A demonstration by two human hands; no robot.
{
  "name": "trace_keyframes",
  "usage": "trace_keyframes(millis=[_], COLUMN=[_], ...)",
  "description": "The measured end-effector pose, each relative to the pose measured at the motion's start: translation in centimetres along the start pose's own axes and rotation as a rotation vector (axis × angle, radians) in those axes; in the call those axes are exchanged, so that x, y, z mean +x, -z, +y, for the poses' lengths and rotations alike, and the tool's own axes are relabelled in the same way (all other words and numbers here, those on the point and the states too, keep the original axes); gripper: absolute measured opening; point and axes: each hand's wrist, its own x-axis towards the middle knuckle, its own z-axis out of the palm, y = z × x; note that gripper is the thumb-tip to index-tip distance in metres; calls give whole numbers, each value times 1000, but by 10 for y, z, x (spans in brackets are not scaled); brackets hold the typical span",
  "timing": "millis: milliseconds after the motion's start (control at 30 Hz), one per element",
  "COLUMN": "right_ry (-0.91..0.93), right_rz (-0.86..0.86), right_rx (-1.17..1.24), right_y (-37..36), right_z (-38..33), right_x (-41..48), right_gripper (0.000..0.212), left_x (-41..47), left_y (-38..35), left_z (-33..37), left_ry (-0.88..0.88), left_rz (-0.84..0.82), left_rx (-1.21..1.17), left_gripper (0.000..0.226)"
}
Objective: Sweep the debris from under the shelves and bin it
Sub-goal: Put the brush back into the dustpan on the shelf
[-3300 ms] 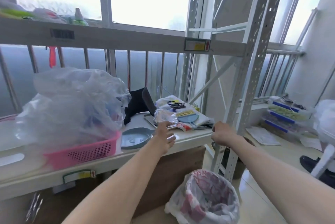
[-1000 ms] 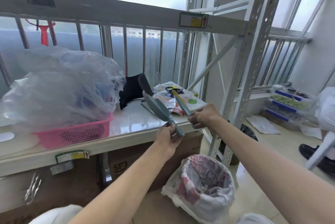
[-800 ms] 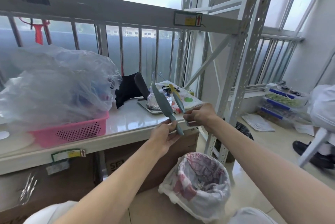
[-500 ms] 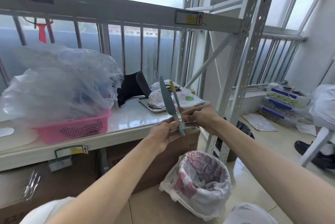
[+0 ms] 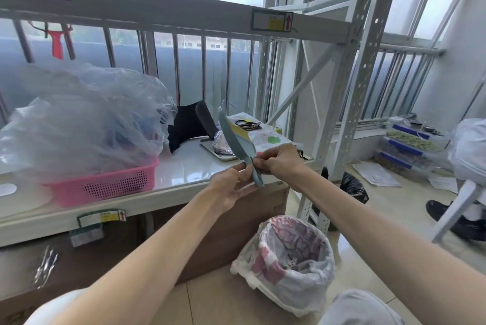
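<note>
A small blue-grey dustpan (image 5: pixel 238 144) stands edge-on above the front edge of the white shelf board (image 5: pixel 184 166). My left hand (image 5: pixel 230 189) pinches its handle from below. A little brush (image 5: pixel 238 131) with yellow bristles lies flat against the pan, and my right hand (image 5: pixel 276 162) grips its handle. Both hands meet at the handles. On the floor below them stands the bin (image 5: pixel 265 280), lined with a white and red plastic bag and holding some litter.
A pink basket (image 5: pixel 105 189) under clear plastic bags fills the shelf's left. A cardboard box (image 5: pixel 249 219) sits under the shelf. The perforated shelf upright (image 5: pixel 349 114) rises at the right, with a black bag (image 5: pixel 353 189), stacked clear boxes (image 5: pixel 410 145) and a shoe (image 5: pixel 457 222) beyond.
My hands lifted the dustpan and the brush off the shelf. Since then they have come together, so the brush now lies against the pan, both tilted more upright.
</note>
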Motion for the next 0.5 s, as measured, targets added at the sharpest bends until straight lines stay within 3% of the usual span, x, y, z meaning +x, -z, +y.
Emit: trace_keyframes(millis=[233,500], right_ry=[233,288], right_rz=[-9,62], right_rx=[-381,-391], right_y=[-6,-6], right_z=[-7,-7], right_x=[0,7], right_gripper=[18,25], left_x=[0,-12], left_y=[-4,-9], left_z=[12,12], left_ry=[47,123], left_rz=[23,-27], left_rx=[-3,-3], left_gripper=[16,20])
